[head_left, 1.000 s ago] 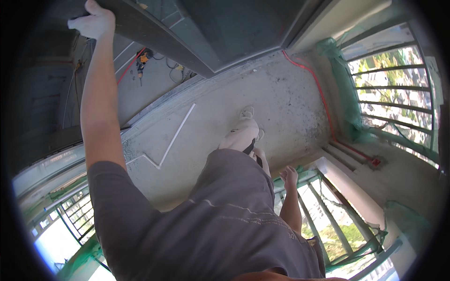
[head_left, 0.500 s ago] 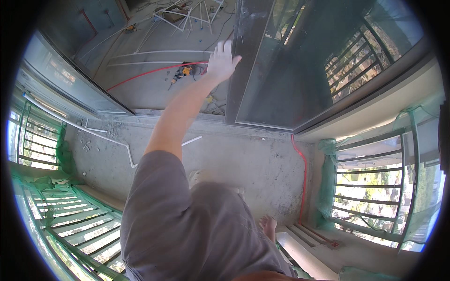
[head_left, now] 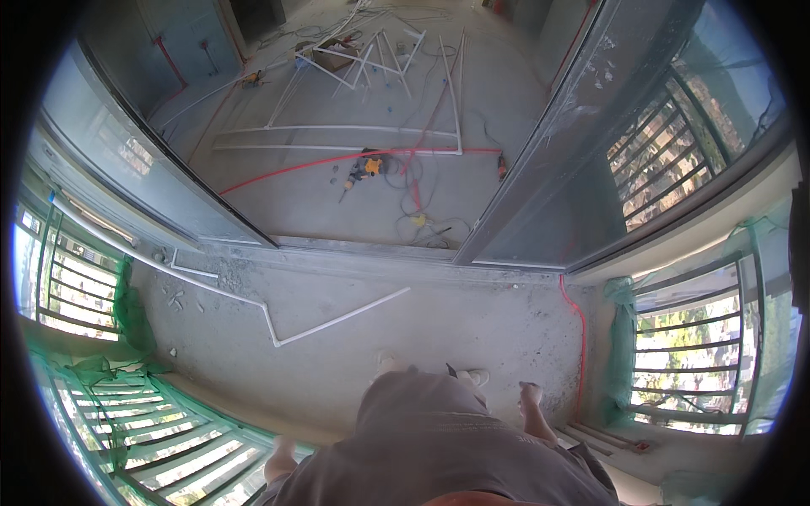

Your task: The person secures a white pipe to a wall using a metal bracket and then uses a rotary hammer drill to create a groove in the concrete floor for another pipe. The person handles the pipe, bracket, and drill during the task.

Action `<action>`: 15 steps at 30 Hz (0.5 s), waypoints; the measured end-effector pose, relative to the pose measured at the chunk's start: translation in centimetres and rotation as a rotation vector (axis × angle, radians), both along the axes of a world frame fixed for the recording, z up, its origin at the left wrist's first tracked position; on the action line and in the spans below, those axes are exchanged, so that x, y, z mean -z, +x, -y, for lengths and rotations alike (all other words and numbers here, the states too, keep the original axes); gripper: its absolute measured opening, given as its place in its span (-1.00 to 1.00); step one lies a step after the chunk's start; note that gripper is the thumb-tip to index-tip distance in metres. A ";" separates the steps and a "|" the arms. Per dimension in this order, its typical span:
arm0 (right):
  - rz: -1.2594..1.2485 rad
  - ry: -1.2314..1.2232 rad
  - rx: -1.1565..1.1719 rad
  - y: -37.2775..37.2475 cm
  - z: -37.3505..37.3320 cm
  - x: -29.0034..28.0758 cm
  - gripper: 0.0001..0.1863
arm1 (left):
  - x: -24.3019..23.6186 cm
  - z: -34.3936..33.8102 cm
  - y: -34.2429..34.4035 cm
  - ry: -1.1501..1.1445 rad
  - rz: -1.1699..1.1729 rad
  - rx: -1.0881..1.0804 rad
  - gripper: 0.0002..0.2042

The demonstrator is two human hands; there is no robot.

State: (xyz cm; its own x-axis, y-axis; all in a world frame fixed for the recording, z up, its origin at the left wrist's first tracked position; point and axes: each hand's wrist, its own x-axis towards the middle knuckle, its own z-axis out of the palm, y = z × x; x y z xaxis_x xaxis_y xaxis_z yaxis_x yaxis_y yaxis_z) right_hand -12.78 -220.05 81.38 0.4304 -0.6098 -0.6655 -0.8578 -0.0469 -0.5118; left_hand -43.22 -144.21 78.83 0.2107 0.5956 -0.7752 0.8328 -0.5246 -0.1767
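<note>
Both my arms hang down beside my grey shirt (head_left: pixel 439 438). At the lower left, my left hand (head_left: pixel 281 455) shows only in part and is blurred, so its fingers cannot be made out. My right hand (head_left: pixel 530 395) is at the right of my body with its fingers curled in; I see nothing in it. Ahead of me stands a dark-framed sliding glass door (head_left: pixel 548 169), apart from both hands. A bent white pipe (head_left: pixel 337 320) lies on the concrete floor in front of my shoes (head_left: pixel 479 376).
Beyond the doorway are a yellow and black power drill (head_left: pixel 364 167), a red hose (head_left: pixel 295 169), loose cables and several white pipes (head_left: pixel 337 129). A door track (head_left: pixel 363 247) crosses the floor. Barred windows with green netting (head_left: pixel 620 354) flank me, and a red conduit (head_left: pixel 582 337) runs along the right.
My left hand has come away from the sliding door frame and dropped to my side. The view has tilted up, showing more of the room beyond. My right hand's fingers have curled in.
</note>
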 end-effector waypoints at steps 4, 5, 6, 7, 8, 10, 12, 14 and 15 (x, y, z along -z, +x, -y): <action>0.067 0.165 -0.213 8.2 -9.7 -1.2 -0.78 | -0.2 -4.7 3.9 0.012 0.235 -0.515 -0.67; 0.100 0.210 -0.285 10.0 -11.9 -1.7 -0.75 | 0.7 -4.8 7.1 -0.020 0.295 -0.592 -0.68; 0.126 0.217 -0.366 11.7 -14.1 -2.1 -0.71 | 1.2 -4.8 10.6 -0.102 0.446 -0.810 -0.67; 0.140 0.234 -0.443 13.0 -15.7 -2.8 -0.65 | 1.4 -4.1 14.2 -0.138 0.455 -0.922 -0.62; 0.158 0.209 -0.503 14.1 -17.2 -3.3 -0.62 | 1.1 -3.5 17.4 -0.241 0.547 -0.662 -0.67; 0.179 0.217 -0.580 15.8 -18.5 -4.3 -0.57 | 0.3 -0.1 24.0 -0.351 0.746 -0.667 -0.73; 0.168 0.220 -0.645 16.8 -18.9 -4.5 -0.54 | -0.5 3.4 28.6 -0.494 0.858 -0.635 -0.73; 0.097 0.211 -0.606 17.3 -18.3 -4.2 -0.53 | -0.2 6.0 31.3 -0.484 0.861 -0.391 -0.81; 0.063 0.202 -0.589 17.6 -17.8 -3.8 -0.53 | 0.2 6.6 31.7 -0.467 0.894 -0.205 -0.83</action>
